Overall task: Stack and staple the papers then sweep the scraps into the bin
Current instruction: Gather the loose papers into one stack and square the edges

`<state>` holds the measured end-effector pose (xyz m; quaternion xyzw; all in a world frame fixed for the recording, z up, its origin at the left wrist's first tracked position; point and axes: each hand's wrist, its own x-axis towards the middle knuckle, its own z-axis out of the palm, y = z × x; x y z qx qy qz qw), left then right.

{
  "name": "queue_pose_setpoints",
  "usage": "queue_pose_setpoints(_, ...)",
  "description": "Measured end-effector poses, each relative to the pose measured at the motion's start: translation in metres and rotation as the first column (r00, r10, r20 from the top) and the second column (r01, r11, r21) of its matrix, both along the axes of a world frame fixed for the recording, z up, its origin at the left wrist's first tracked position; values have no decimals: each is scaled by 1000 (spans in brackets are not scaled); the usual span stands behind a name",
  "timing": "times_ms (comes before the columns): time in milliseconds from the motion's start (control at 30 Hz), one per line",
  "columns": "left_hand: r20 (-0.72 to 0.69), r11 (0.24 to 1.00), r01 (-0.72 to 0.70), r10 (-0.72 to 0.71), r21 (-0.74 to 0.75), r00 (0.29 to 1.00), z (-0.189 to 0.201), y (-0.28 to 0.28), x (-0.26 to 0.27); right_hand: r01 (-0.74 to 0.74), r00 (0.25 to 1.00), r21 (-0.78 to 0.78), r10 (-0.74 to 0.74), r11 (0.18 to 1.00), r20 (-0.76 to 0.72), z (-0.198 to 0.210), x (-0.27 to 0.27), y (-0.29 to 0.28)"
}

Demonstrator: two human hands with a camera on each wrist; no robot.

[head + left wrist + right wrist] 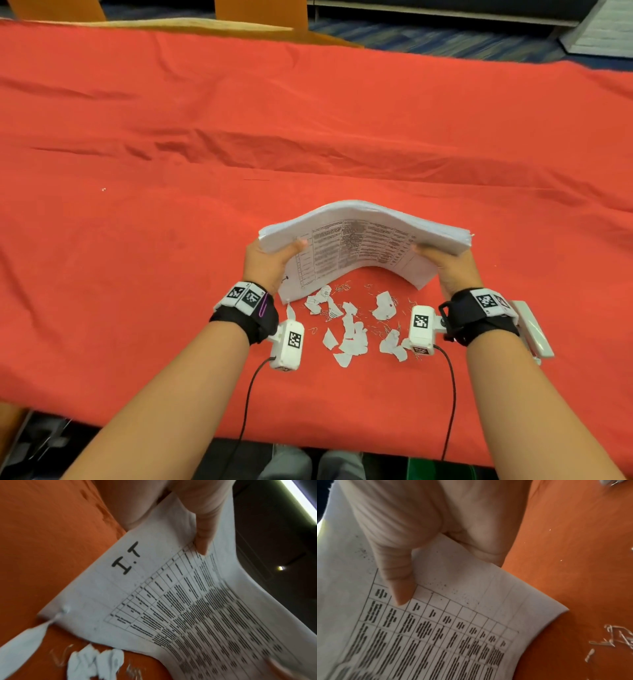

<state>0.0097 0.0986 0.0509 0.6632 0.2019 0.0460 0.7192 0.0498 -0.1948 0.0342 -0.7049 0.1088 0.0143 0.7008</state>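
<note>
Many scraps (352, 325) below held papers (363, 240)

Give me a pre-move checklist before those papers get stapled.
1. Both hands hold the paper stack: ok; left hand and right hand grip opposite ends.
2. Stack edges squared: not ok; it bows upward and one lower corner rests on the red cloth.
3. Stapler within reach: cannot tell; none is clearly visible.
4. Paper scraps and loose staples cleared: not ok; they lie under the stack.
5. Bin located: cannot tell.
</note>
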Motion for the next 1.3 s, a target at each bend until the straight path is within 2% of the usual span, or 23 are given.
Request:
queue_pose_setpoints(167, -11, 989, 115, -115, 87, 993, 0, 22, 5, -113, 993, 16, 113, 993, -16, 11, -17, -12)
queue_pose_setpoints(267, -44, 981, 176, -173, 76, 984, -7, 24, 3, -190, 980, 43, 192, 981, -55, 6, -25, -14)
queue_pose_setpoints(500, -73, 994, 109, -107, 24, 992, -13, 19, 7, -176, 983, 121, 181, 977, -25, 5, -19, -11)
queue_pose_setpoints(600, -75, 989, 142, -139, 36, 987, -16, 22, 4, -151, 987, 164, 159, 975, -39, 4, -21, -14)
queue_pose_setpoints(800, -78, 995, 100, -101, -12, 992, -16, 13, 3, -129, 990, 124, 136, 984, -41, 0, -21, -10)
queue_pose_setpoints(900, -86, 993, 116, -115, 6, 990, -19, 12, 3, -134, 987, 128, 144, 983, -71, -3, -24, -8)
queue_pose_setpoints(1067, -60, 997, 53, -50, 47, 997, -6, 8, 10, -120, 992, 118, 125, 986, -34, 3, -19, -3)
queue_pose_setpoints(1167, -21, 995, 85, -84, 58, 996, 4, 13, 10, -113, 993, 97, 116, 989, -24, 13, -16, -7)
queue_pose_setpoints(1300, -26, 992, 126, -125, 28, 992, -3, 11, 6, -117, 992, 44, 118, 992, -34, 10, -17, -6)
